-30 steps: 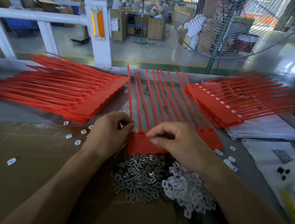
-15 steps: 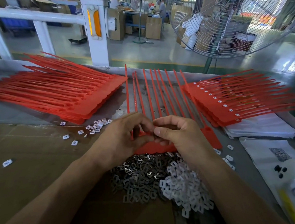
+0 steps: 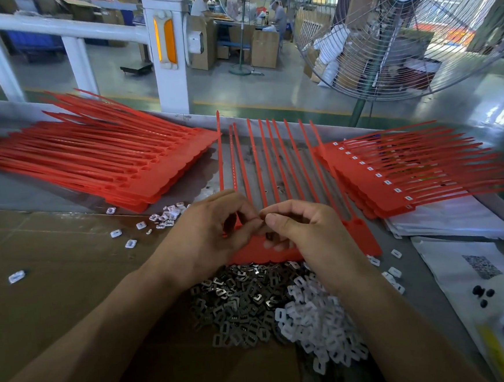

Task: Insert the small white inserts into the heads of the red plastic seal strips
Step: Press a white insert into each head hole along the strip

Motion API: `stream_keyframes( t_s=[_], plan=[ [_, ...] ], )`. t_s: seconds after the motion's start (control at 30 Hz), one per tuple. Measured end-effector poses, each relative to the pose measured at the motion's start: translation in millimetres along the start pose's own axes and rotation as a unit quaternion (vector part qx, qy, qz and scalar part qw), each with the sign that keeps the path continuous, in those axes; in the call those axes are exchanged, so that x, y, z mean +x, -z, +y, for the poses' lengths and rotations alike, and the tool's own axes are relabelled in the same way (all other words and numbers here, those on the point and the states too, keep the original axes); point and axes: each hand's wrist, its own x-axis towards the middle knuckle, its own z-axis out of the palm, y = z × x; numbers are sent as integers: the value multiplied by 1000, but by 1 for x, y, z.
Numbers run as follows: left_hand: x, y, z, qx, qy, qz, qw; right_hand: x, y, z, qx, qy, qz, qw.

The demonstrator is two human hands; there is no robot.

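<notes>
Fingers of left hand and right hand curled, tips meeting over heads of red seal strip sheet at tabletop centre; item pinched too small to tell. Loose white inserts heaped beside grey metal clips, near edge. Strip heads mostly hidden under hands.

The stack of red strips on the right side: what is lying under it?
Under the right stack of red strips lies a pile of white sheets, showing at its near edge. How far they reach beneath, and anything else there, is covered.
</notes>
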Motion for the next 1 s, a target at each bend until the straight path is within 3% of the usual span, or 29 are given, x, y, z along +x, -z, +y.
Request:
stream_keyframes(
  t_s=[0.3,0.67,0.83,1.0],
  plan=[
    [-1,-2,-1,-22,34,7,999,0,0,0,0,20,2,1000],
    [-1,-1,-3,28,10,-16,999,0,-1,1,-42,9,1,999],
    [1,2,-7,58,89,34,994,0,1,2,-56,7,34,998],
    [-3,9,-17,143,164,9,976,2,3,3,-67,23,74,995]
  ],
)
